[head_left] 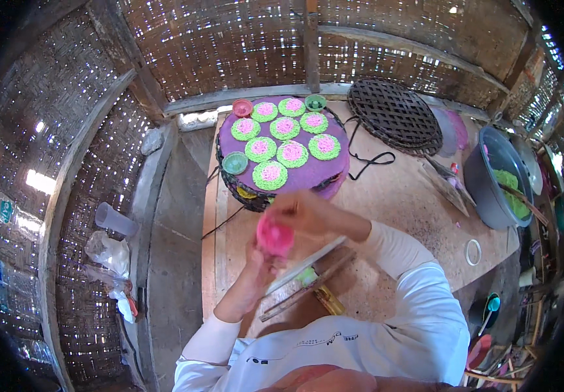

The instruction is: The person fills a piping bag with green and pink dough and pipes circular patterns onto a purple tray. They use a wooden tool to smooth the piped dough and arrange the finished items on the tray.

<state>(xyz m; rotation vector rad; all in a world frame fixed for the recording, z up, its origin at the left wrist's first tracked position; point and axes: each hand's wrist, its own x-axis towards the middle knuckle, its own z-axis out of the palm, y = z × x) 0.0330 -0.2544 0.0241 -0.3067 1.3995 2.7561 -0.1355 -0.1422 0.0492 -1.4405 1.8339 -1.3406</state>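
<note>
My left hand (253, 269) holds a small bright pink round mould (275, 236) at the near side of a round tray. My right hand (303, 212) is at the mould's upper rim, slightly blurred, its fingers curled together; what they pinch is hidden. The tray is lined with a purple sheet (303, 171) and bears several lacy green rounds with pink centres (271, 174). Around its edge sit a teal mould (235, 163), a red mould (243, 108) and a dark green mould (316, 102). Below my hands lies a wooden press (308, 287) with some green dough (307, 277) in it.
Dark woven trays (394, 116) lie stacked at the back right. A grey tub (494, 179) with green dough stands at the table's right side, near wooden pieces (445, 186) and a white ring (473, 252). A plastic cup (116, 219) and bags (109, 253) are by the left wall.
</note>
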